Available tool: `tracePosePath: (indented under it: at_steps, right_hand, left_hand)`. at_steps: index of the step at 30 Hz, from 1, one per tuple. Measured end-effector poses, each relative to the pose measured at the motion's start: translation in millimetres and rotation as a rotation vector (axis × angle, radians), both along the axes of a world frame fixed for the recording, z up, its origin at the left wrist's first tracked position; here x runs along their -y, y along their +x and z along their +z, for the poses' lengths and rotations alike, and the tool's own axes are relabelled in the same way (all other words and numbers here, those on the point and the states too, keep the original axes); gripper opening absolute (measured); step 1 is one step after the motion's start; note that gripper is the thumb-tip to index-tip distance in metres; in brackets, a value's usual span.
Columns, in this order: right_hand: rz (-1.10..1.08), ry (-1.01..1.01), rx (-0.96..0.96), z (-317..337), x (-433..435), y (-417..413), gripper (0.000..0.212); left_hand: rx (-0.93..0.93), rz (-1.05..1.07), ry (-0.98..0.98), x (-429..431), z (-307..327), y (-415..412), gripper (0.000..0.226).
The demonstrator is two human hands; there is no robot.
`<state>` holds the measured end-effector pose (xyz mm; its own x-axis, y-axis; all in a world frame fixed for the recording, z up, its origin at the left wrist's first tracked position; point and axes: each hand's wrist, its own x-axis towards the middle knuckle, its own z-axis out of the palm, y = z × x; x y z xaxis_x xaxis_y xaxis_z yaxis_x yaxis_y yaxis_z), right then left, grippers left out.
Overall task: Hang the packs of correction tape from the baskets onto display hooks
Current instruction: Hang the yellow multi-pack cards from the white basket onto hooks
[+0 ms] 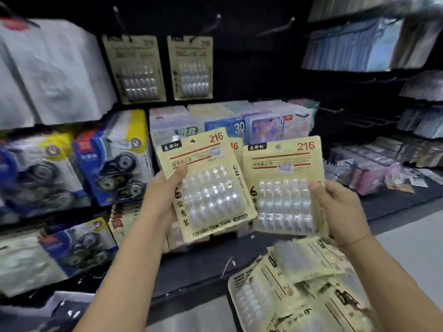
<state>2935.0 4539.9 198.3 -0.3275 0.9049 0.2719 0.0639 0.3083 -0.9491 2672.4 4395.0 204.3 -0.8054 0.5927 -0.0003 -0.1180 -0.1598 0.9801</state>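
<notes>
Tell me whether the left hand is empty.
No: the left hand pinches a tan correction tape pack by its left edge.

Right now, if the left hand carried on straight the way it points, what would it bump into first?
The left hand would probably meet the pastel packs hanging behind the pack it holds, though depth is unclear.

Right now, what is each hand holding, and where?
Left hand pinches a tape pack by its left edge; right hand grips another pack by its right edge.
</notes>
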Motion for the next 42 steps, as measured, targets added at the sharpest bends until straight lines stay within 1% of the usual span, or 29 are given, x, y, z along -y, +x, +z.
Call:
tracePosePath:
  at_steps: [2, 3, 5, 7, 10, 12, 17, 19, 21, 23, 25, 27, 30, 33, 37, 40, 42]
  right_hand:
    - [0.059, 0.047, -0.057, 37.7, -5.9, -26.6, 0.018]
    - [0.082, 0.079, -0.063, 54.8, -9.5, -40.6, 0.019]
    - [0.132, 0.132, -0.095, 86.9, -13.4, -70.5, 0.019]
    - [0.203, 0.147, -0.156, 113.1, -13.0, -103.0, 0.019]
    - [0.3, 0.158, -0.211, 143.4, -5.6, -152.9, 0.026]
    - [0.342, 0.193, -0.219, 157.4, 1.9, -182.5, 0.026]
    - [0.439, 0.266, -0.235, 175.4, 20.8, -239.6, 0.023]
    - [0.446, 0.278, -0.246, 178.8, 24.5, -254.1, 0.027]
    - [0.44, 0.276, -0.26, 180.1, 23.5, -264.3, 0.027]
    - [0.43, 0.25, -0.268, 179.4, 20.3, -270.0, 0.022]
    - [0.427, 0.224, -0.27, 177.3, 19.1, -273.8, 0.023]
    - [0.409, 0.189, -0.265, 174.3, 19.9, -279.1, 0.024]
    - [0.386, 0.145, -0.229, 169.9, 14.8, -294.7, 0.024]
    - [0.352, 0.084, -0.147, 169.8, 4.4, -324.4, 0.025]
    - [0.284, -0.014, -0.1, 179.4, -12.0, -374.7, 0.014]
    - [0.248, -0.066, -0.004, 186.3, -25.4, -410.6, 0.033]
    - [0.247, -0.069, 0.027, 186.1, -31.7, -431.5, 0.041]
  left_hand:
    - [-0.055, 0.057, 0.08, 11.0, 37.2, -19.2, 0.023]
    - [-0.083, 0.086, 0.124, 17.2, 53.3, -28.6, 0.022]
    - [-0.122, 0.138, 0.218, 29.8, 80.1, -43.7, 0.016]
    - [-0.119, 0.202, 0.297, 43.0, 96.7, -54.1, 0.01]
    - [-0.094, 0.305, 0.384, 62.7, 105.2, -69.8, 0.008]
    - [-0.075, 0.365, 0.42, 75.5, 104.6, -83.8, 0.009]
    - [-0.044, 0.508, 0.43, 108.7, 101.4, -119.4, 0.004]
    - [-0.034, 0.532, 0.43, 122.6, 99.7, -130.8, 0.004]
    - [-0.032, 0.535, 0.432, 135.7, 97.0, -139.3, 0.01]
    - [-0.037, 0.511, 0.424, 145.3, 94.0, -143.9, 0.021]
    - [-0.033, 0.488, 0.421, 150.7, 92.5, -145.1, 0.028]
    - [-0.03, 0.467, 0.417, 152.2, 92.9, -144.0, 0.027]
    - [-0.014, 0.462, 0.428, 148.1, 96.5, -140.6, 0.019]
    - [0.008, 0.444, 0.447, 140.7, 98.2, -136.6, 0.024]
    - [0.017, 0.398, 0.478, 132.5, 95.4, -136.9, 0.022]
    - [0.008, 0.389, 0.49, 126.6, 92.7, -140.7, 0.012]
    - [0.0, 0.373, 0.486, 123.9, 92.2, -144.1, 0.014]
